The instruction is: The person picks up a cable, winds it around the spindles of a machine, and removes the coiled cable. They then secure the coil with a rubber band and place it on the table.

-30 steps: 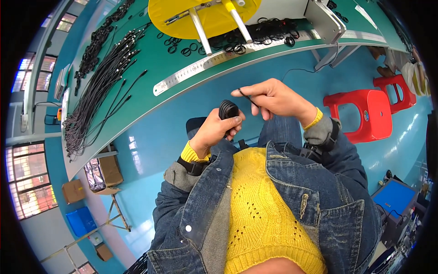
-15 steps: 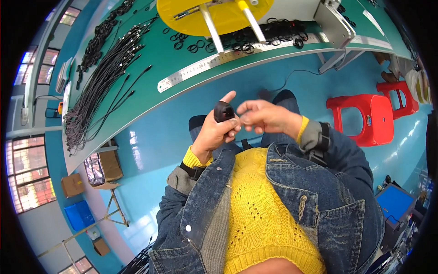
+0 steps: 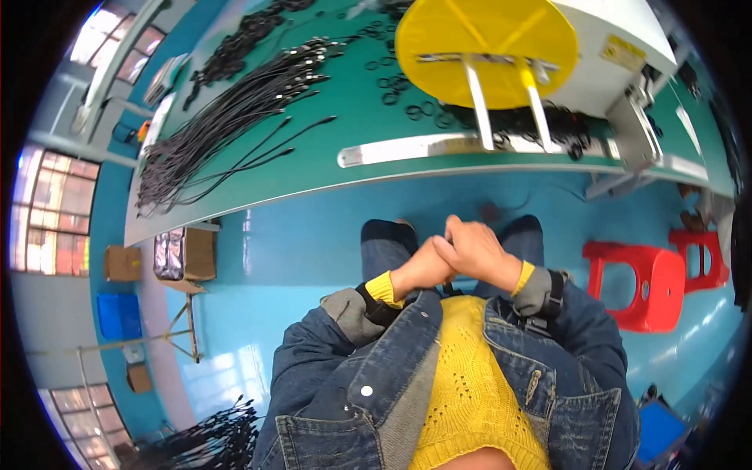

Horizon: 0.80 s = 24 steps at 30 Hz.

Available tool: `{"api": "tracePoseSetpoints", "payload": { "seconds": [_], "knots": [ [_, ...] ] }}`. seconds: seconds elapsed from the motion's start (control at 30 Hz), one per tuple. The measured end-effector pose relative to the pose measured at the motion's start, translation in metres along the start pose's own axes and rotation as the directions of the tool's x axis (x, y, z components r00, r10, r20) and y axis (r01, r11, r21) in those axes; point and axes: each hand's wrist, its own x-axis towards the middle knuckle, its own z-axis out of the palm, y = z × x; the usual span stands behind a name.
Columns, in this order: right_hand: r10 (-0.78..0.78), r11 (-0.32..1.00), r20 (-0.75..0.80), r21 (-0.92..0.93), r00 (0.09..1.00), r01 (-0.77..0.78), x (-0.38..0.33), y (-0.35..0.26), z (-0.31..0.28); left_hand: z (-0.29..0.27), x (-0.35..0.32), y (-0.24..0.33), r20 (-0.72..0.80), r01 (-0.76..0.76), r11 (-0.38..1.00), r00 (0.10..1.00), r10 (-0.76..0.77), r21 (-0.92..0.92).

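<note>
In front of my body, above my lap, my two hands are pressed together. My left hand (image 3: 423, 265) is closed, its fingers mostly covered by the other hand. Laid over it, my right hand (image 3: 479, 252) is curled, thumb toward the left hand. A small dark patch (image 3: 450, 243) shows between them; what it belongs to is hidden. On the green table (image 3: 313, 168) ahead lie a bundle of black cables (image 3: 235, 117), several small black rings (image 3: 427, 108) and a steel ruler (image 3: 392, 153) along the near edge.
A yellow disc (image 3: 486, 31) on a white machine (image 3: 619, 47) overhangs the table, two white rods pointing toward me. Red plastic stools (image 3: 662, 290) stand at right. Cardboard boxes (image 3: 200, 254) and a blue bin (image 3: 119, 316) are at left. More black cables (image 3: 204, 439) lie at lower left.
My right hand has closed over my left hand. The round black object seen on the left hand is now almost wholly covered. The whole view has shifted, with the table appearing farther right and lower.
</note>
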Motion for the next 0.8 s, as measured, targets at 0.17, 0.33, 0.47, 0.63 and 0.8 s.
{"api": "tracePoseSetpoints", "payload": {
  "seconds": [0.17,0.33,0.47,0.63,0.8],
  "knots": [
    [0.122,0.877,0.328,0.407,0.937,-0.257,-0.013,0.021,-0.004,-0.059,-0.02,0.006,0.325,0.444,0.886,0.864,-0.384,-0.133],
    [0.138,0.855,0.427,0.403,0.893,-0.325,-0.031,0.05,-0.006,-0.254,-0.035,0.104,-0.573,-0.613,0.672,0.75,0.33,-0.415],
    [0.115,0.85,0.43,0.424,0.895,-0.313,-0.034,0.053,-0.003,-0.382,-0.05,0.052,-0.795,0.171,0.875,0.522,0.309,0.453],
    [0.242,0.76,0.403,0.487,0.882,-0.431,-0.042,0.059,-0.008,-0.33,-0.062,-0.024,-0.671,0.364,0.583,0.559,0.487,0.726],
    [0.181,0.782,0.431,0.482,0.884,-0.395,-0.037,0.059,-0.002,-0.297,-0.071,-0.027,-0.553,0.417,0.393,0.401,0.73,0.82]
  ]
}}
